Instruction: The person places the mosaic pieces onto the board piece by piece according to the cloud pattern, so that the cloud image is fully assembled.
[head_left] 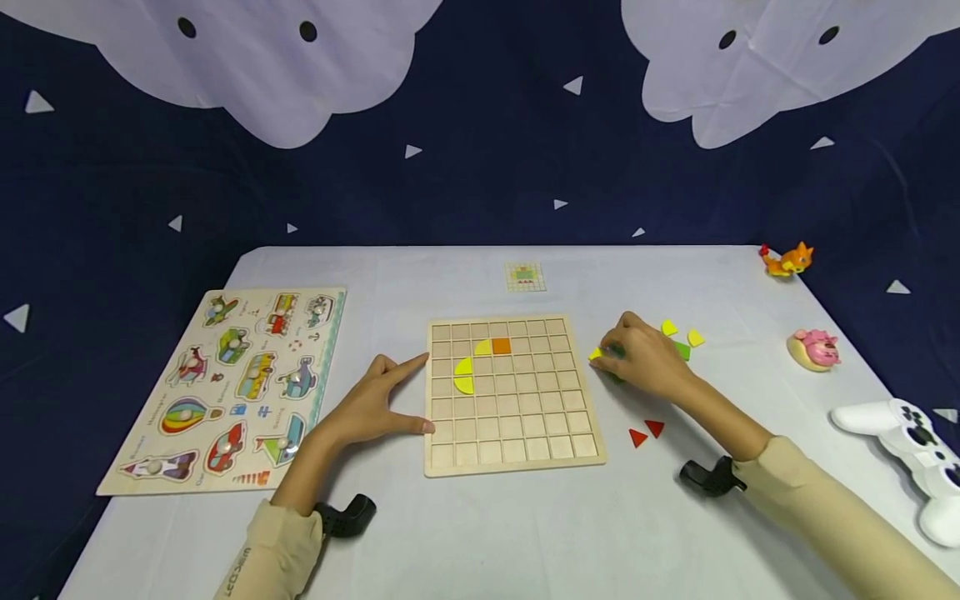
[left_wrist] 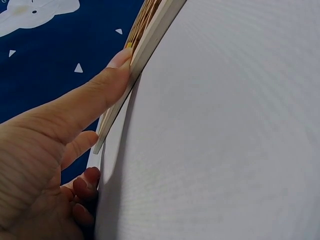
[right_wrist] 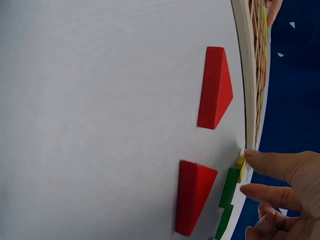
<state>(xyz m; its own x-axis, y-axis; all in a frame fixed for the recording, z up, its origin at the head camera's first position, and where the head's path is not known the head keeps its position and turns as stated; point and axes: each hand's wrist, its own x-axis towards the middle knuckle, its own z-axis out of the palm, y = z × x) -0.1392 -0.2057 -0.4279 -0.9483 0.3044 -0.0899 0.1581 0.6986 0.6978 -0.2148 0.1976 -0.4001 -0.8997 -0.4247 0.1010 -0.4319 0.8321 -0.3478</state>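
A wooden grid board [head_left: 517, 429] lies mid-table, holding several yellow quarter-circle pieces [head_left: 464, 385] and an orange square [head_left: 501, 345]. My left hand [head_left: 367, 407] touches the board's left edge with thumb and index finger spread apart; in the left wrist view the thumb [left_wrist: 95, 95] presses on the rim. Just off the board's right edge, my right hand [head_left: 647, 357] pinches a yellow piece [right_wrist: 241, 167] between thumb and index finger. Green pieces [right_wrist: 229, 187] lie beside those fingertips, partly hidden by the hand in the head view. Two red triangles [head_left: 637, 437] lie nearer me.
More yellow pieces [head_left: 696, 337] and a green one [head_left: 682, 351] lie beyond my right hand. A small pattern card [head_left: 525, 277] lies behind the board. A vehicle peg puzzle [head_left: 300, 367] occupies the left. Two toy figures [head_left: 816, 348] and a white game controller [head_left: 911, 446] stand at the right.
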